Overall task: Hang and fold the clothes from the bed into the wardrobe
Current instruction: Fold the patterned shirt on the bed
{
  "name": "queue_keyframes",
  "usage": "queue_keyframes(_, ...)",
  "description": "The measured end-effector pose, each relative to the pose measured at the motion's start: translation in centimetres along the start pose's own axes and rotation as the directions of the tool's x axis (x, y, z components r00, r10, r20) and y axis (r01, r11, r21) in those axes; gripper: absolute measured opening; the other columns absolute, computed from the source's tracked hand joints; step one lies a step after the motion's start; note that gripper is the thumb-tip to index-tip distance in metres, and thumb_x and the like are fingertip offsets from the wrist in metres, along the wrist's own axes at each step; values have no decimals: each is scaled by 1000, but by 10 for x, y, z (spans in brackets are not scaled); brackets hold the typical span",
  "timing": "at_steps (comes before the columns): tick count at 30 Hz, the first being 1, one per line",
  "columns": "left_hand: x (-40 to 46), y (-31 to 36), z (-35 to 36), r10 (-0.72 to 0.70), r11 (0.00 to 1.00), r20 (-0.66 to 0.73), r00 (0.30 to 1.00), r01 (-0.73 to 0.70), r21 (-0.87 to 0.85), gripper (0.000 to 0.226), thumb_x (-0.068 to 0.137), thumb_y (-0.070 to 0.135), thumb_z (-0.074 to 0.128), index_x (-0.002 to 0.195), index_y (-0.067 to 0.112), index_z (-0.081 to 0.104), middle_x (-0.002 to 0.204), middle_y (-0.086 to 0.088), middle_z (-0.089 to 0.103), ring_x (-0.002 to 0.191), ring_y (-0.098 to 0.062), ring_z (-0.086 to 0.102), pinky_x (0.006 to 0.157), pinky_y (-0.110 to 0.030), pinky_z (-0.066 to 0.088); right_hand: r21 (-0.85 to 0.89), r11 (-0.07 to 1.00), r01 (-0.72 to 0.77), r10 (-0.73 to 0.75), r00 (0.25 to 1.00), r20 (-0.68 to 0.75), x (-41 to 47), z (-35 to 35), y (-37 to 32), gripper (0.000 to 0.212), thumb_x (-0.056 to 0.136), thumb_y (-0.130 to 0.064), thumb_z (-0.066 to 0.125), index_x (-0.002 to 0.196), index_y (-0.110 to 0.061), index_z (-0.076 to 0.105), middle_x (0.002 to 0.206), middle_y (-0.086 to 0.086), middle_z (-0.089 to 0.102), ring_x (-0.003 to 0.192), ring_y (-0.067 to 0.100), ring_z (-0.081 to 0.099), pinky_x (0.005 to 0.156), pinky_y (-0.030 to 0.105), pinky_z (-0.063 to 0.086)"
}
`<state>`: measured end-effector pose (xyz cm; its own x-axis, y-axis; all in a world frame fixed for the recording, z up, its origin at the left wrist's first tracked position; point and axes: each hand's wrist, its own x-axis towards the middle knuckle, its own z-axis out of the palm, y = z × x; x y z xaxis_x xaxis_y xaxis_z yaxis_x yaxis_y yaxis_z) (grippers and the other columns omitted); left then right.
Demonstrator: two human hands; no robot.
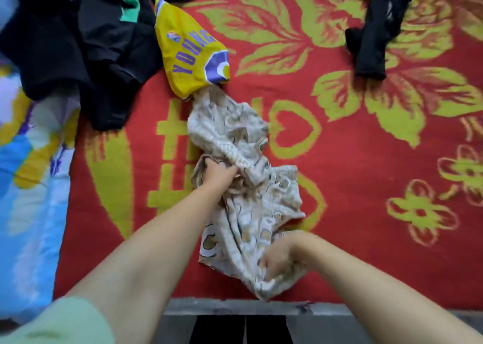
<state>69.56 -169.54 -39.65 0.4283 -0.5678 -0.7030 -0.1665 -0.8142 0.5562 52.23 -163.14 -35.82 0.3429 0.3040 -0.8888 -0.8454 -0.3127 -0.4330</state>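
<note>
On the bed [366, 108], the beige patterned garment [243, 140] ran twelve to six, crumpled. The left hand [220, 171] gripped its middle; the right hand [277, 260], blurred, clutched its six-o'clock end, nearer the bed edge.

jersey [192, 48] behind garment [243, 187]; clothes pile [78, 43] left

Pale green short sleeve [60, 320] on left arm; both forearms bare; dark trousers [240, 329].
</note>
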Motion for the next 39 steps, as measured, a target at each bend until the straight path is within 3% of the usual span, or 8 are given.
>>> queue_keyframes(3,-2,-15,9,-54,999,37,998,54,-9,52,96,14,49,142,6,29,138,-5,45,124,-25,46,104,-36,38,-220,969,-116,127,991,39,13,20,18,26,94,-20,50,111,-3,61,87,15,61,66,24,50,53,29,42)
queue_keyframes(8,-22,-65,-12,-263,924,185,947,302,-233,22,93,23,51,113,14,55,104,-11,64,84,-25,63,69,-36,56,488,872,27,287,780,-556,-1,-1,78,26,93,-25,50,103,-5,64,95,7,65,77,18,59,64,24,47)
queue_keyframes(13,-28,-115,-87,-265,857,46,963,214,468,47,82,42,62,102,-1,64,96,-19,66,84,-30,65,69,-34,51,625,777,76,555,385,-737,-10,-35,88,63,95,-36,53,145,-6,30,141,20,38,122,36,48,99,41,43)
queue_keyframes(18,-6,-98,-119,82,744,-188,979,65,665,54,84,11,49,138,8,40,135,-21,44,121,-38,46,98,-47,43,689,678,257,515,503,-694,10,-46,57,90,90,-46,60,152,-18,2,152,16,29,120,29,48,93,42,44)
queue_keyframes(21,9,-56,-95,327,750,-79,942,-207,628,61,87,10,48,145,13,31,146,-13,35,131,-32,38,105,-51,37,604,773,194,368,638,-676,22,-43,32,27,95,-26,54,118,-16,44,100,9,53,73,16,57,63,25,48)
queue_keyframes(27,30,-19,-44,56,784,85,995,-97,614,92,92,33,58,151,12,-10,142,-26,38,117,-38,51,86,-43,48,391,907,-159,328,848,-416,9,-32,53,23,92,-22,41,82,-6,54,84,20,52,67,24,43,62,35,43)
queue_keyframes(34,4,-56,-54,-260,295,593,762,-522,800,18,85,21,53,97,8,56,106,-12,65,85,-28,62,62,-34,51,554,549,-625,822,284,-494,-45,-22,139,42,98,-26,37,136,-12,45,139,14,47,127,33,44,103,45,34)
queue_keyframes(39,11,-20,-75,-133,489,597,791,-472,734,39,92,52,52,100,15,61,75,6,55,54,-9,48,50,-20,40,428,841,-331,479,88,-873,-14,-89,78,43,89,-14,48,131,-11,44,133,12,50,122,29,46,102,47,38)
